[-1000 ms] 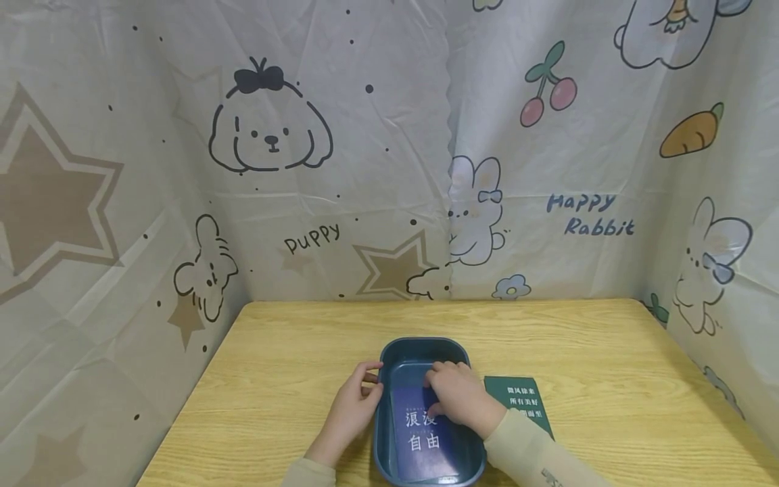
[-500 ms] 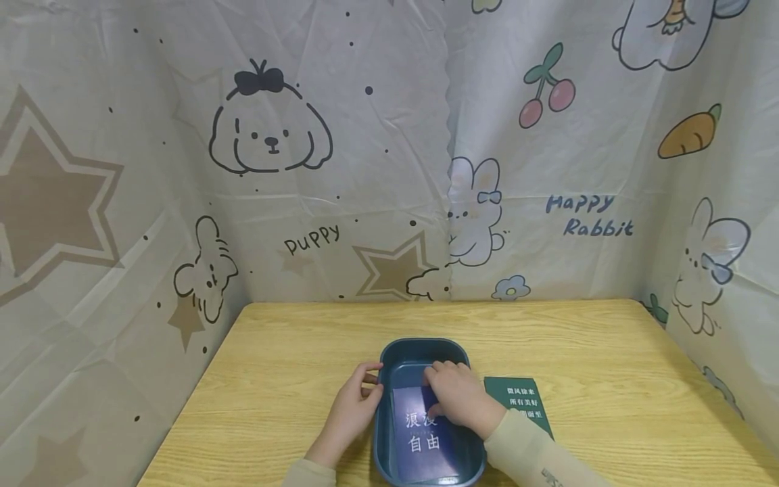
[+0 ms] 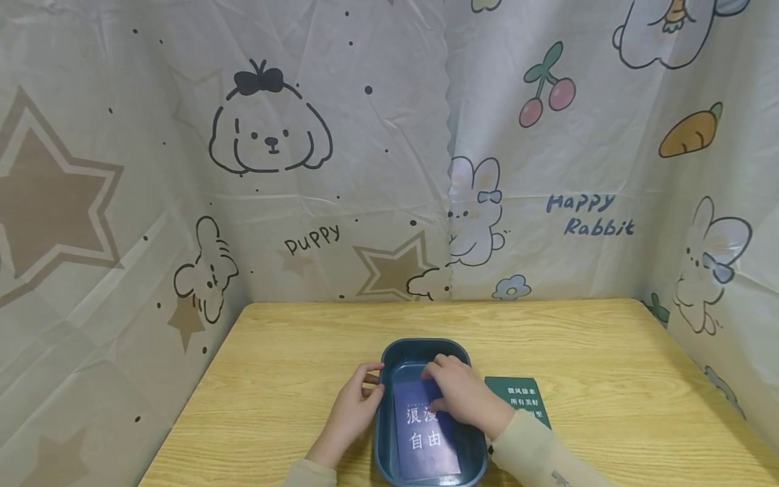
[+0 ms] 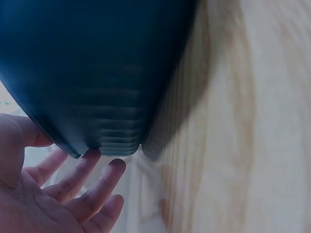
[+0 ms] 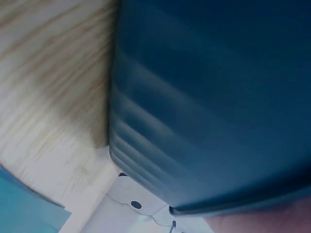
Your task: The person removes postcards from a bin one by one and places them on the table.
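A dark blue rectangular tray [image 3: 426, 347] with rounded corners stands near the front of the table. In it lies a purple booklet [image 3: 426, 460] with white characters on its cover. My right hand [image 3: 465, 392] reaches over the tray's right side and pinches the booklet's upper right part, its fingertips partly hidden. Against the tray's left wall rests my left hand [image 3: 356, 404], fingers loosely extended and fingertips at the rim. The left wrist view shows those fingers [image 4: 92, 199] beside the ribbed outer wall. In the right wrist view, the tray wall hides most of the right hand.
Right of the tray, a dark green booklet [image 3: 517, 392] with white characters lies on the wooden table [image 3: 292, 352], partly behind the right forearm. Cloth printed with cartoon animals [image 3: 389, 169] hangs around the table's back and sides.
My right hand has risen slightly, and the purple booklet has shifted a little toward the far end of the tray with it. The left hand has stayed in place.
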The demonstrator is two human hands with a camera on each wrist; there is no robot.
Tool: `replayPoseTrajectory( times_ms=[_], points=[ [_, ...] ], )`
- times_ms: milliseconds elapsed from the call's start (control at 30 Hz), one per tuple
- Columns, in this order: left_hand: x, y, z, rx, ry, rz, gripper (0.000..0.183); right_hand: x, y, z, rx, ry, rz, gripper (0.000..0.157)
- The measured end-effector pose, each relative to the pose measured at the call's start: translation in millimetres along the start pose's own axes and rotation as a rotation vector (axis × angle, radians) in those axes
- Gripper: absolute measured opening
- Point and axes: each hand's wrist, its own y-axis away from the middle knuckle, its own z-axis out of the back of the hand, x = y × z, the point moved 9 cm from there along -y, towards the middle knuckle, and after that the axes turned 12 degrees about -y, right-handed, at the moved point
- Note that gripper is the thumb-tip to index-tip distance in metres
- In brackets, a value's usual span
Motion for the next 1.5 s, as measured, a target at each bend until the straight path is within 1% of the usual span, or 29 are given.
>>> replayPoseTrajectory(
  times_ms=[133, 233, 333, 433, 567, 933, 1100, 1267, 1333, 1500],
  points=[
    [1.4, -0.6, -1.2, 0.000, -0.011, 0.013, 0.037, 0.1, 1.1, 8.1, -0.026, -0.061, 0.006, 0.038],
    [2.6, -1.6, -2.1, 0.003, -0.018, 0.020, 0.037, -1.8, 1.8, 13.8, -0.049, -0.110, -0.007, 0.037],
    [3.4, -2.2, -2.6, 0.004, -0.022, 0.026, 0.036, -5.6, 1.6, 16.1, -0.058, -0.152, -0.023, 0.036],
    [2.7, -2.1, -2.2, 0.002, -0.018, 0.018, 0.036, -10.0, 0.7, 15.5, -0.053, -0.184, -0.036, 0.036],
    [1.3, -1.6, -0.9, -0.003, -0.007, 0.002, 0.036, -14.6, -0.3, 14.2, -0.044, -0.206, -0.046, 0.037],
    [2.6, -2.1, -1.9, 0.006, -0.019, 0.029, 0.035, -20.5, -2.4, 11.5, -0.034, -0.213, -0.039, 0.035],
    [1.9, -1.3, -1.2, 0.006, -0.011, 0.024, 0.036, -18.5, -3.4, 16.9, -0.066, -0.242, -0.009, 0.030],
    [1.0, -1.2, 0.5, -0.001, 0.011, 0.013, 0.037, -21.4, -3.0, 26.4, -0.096, -0.310, -0.034, 0.022],
    [1.4, -1.7, 0.4, 0.002, 0.009, 0.018, 0.036, -23.0, -2.9, 29.5, -0.095, -0.344, -0.041, 0.019],
    [2.1, -2.8, -0.4, 0.007, -0.006, 0.025, 0.036, -24.3, -2.1, 35.4, -0.081, -0.419, -0.024, 0.014]
  ],
)
